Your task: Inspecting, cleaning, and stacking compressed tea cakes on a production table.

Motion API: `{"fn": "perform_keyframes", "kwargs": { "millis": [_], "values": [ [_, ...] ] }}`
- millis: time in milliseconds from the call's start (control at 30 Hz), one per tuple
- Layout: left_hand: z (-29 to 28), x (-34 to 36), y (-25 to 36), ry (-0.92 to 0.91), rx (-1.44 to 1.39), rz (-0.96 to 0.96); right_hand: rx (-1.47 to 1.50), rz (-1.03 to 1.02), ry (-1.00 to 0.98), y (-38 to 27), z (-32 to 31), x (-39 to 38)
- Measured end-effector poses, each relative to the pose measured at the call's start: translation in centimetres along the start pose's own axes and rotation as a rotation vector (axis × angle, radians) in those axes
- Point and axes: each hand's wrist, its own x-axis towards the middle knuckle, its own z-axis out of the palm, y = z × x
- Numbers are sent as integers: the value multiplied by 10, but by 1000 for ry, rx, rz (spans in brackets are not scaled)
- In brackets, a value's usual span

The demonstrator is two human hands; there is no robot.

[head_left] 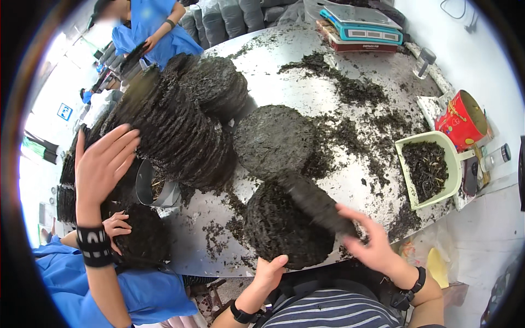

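Observation:
At the front middle of the metal table, my left hand grips the lower edge of a dark, rough round cake of dried leafy material, like seaweed. My right hand holds a second thin dark disc by its edge, tilted over the first and blurred by motion. Behind them lies a flatter grey-black disc. To the left, a large leaning stack of similar discs stands beside a metal ring with scraps inside. Dark flakes are scattered around the discs.
A co-worker's hand reaches in at left, another near a disc below it. A person in blue stands across the table. At right are a scale, red tub and dustpan of flakes; grey sacks lie behind.

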Motion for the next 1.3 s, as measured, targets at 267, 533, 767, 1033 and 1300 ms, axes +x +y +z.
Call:
{"fn": "perform_keyframes", "kwargs": {
  "millis": [267, 533, 767, 1033, 1300],
  "values": [
    [-20, -17, 8, -20, -64, -8, 17, 215, 775, 107, -47, -10],
    [-28, -3, 0, -63, -7, -142, -360, -290, -279, 31, 14, -17],
    [-39, 3, -16, -145, -220, -190, -449, -263, -160, 38, 17, -13],
    [-46, 0, -18, -179, -238, -182, -663, -204, -47, 47, -2, -10],
    [-27, 5, -12, -172, -200, -154, -417, -234, -301, 11, 38, -7]
  ]
}}
